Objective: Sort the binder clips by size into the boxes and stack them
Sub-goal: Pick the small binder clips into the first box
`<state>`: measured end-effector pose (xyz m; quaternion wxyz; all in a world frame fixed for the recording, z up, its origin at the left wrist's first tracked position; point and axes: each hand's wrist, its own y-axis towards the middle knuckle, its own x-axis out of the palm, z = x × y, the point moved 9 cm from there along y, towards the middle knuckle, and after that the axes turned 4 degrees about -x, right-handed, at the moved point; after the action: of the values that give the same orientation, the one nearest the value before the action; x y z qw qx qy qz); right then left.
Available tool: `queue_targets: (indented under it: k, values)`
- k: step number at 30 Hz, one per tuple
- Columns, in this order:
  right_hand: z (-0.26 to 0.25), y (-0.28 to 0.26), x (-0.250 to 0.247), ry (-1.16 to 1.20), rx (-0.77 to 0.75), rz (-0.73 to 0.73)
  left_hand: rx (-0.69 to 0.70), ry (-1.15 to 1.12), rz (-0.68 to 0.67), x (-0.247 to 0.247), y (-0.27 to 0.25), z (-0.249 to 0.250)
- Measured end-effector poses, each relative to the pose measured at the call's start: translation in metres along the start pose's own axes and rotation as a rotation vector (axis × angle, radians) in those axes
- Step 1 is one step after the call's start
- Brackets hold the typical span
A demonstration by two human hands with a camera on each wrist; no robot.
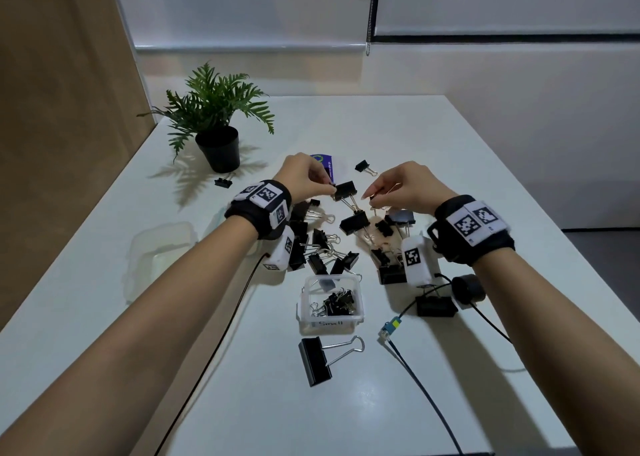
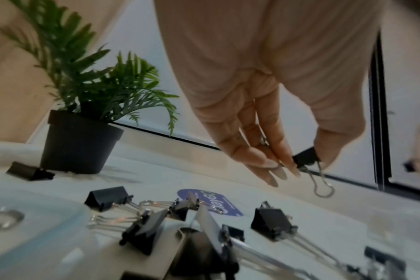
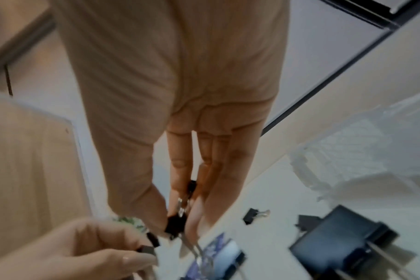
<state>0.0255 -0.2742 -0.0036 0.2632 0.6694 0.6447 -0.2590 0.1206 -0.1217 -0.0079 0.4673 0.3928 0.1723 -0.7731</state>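
Nearest the camera, a large binder clip (image 1: 314, 361) is seen lying alone on the white table (image 1: 450, 164), its wire handle pointing right. Just beyond it, a clear box labelled "Small" (image 1: 330, 323) is found holding a heap of small clips (image 1: 337, 304). A loose pile of clips (image 1: 323, 247) of mixed sizes is spread between the two wrists, and a cable with a connector (image 1: 390, 328) is laid to the right of the box. An open clear container (image 1: 159, 247) (its contents cannot be made out) is partly hidden behind the left forearm. Above the pile, a medium clip (image 1: 344, 191) is pinched between thumb and fingertips of the left hand (image 1: 304, 175), lifted off the table, with another clip hanging from its handle. A small clip (image 3: 174, 224) is pinched by the right hand (image 1: 401, 187), fingers drawn together. Farther back, a purple card (image 1: 323, 164), a stray clip (image 1: 363, 167) and a potted plant (image 1: 218, 123) are set.
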Motion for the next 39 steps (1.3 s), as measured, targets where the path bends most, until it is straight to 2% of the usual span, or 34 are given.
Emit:
queue_targets:
  k: [3,7,9,13,17,22,24,29,33,39]
  values:
    - [-0.017,-0.019,0.011,0.066,-0.021,-0.121,-0.005,-0.052,0.020,-0.010,-0.009,0.000]
    - [-0.045,-0.048,0.045,0.117,-0.062,-0.407,0.025,-0.092,-0.010,-0.019,-0.028,0.006]
    - [-0.057,-0.060,0.060,0.144,-0.090,-0.490,0.033,-0.093,-0.006,-0.025,-0.035,0.007]
    - [-0.065,-0.072,0.084,0.160,-0.103,-0.592,0.017,-0.087,0.005,-0.031,-0.050,0.004]
    - [-0.060,-0.072,0.087,0.165,-0.080,-0.607,0.045,-0.090,0.001,-0.033,-0.067,0.008]
    - [-0.053,-0.079,0.086,0.106,-0.036,-0.721,0.130,-0.059,-0.098,-0.031,-0.089,0.017]
    - [-0.048,-0.074,0.077,0.107,-0.009,-0.674,0.146,-0.075,-0.123,-0.032,-0.096,0.019]
    - [-0.030,-0.048,0.040,-0.059,0.044,-0.341,0.179,-0.090,-0.290,-0.014,-0.119,0.034]
    - [-0.024,-0.039,0.034,-0.079,0.074,-0.317,0.217,0.002,-0.493,0.018,-0.137,0.041]
    - [-0.026,-0.035,0.037,-0.115,0.096,-0.312,0.242,0.158,-0.681,0.033,-0.151,0.041]
